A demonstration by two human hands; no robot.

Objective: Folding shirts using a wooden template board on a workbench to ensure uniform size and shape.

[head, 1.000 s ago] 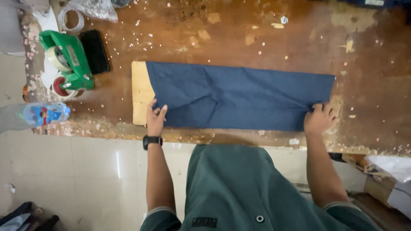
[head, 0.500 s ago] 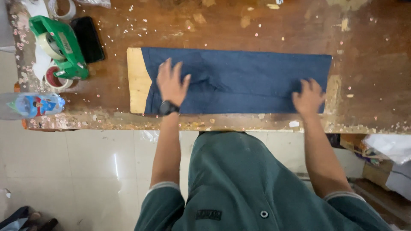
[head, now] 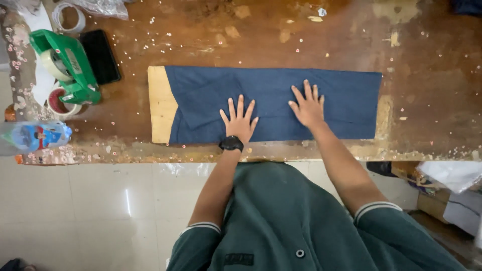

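A folded dark blue cloth (head: 346,100) lies flat in a long rectangle on a pale wooden board (head: 159,105), whose left end sticks out from under it. My left hand (head: 239,121), with a black watch on its wrist, rests palm down on the cloth near its front edge, fingers spread. My right hand (head: 307,107) lies flat on the cloth just to the right of it, fingers also spread. Neither hand grips anything.
The worn brown table (head: 241,40) is speckled with small pale bits. At its left stand a green tape dispenser (head: 68,65), a black phone (head: 100,56), tape rolls (head: 59,101) and a plastic bottle (head: 35,136). Boxes and white bags (head: 447,185) sit on the floor at the right.
Both hands have slid from the cloth's outer ends toward its middle, and now lie side by side. The cloth looks smoother and flatter than before.
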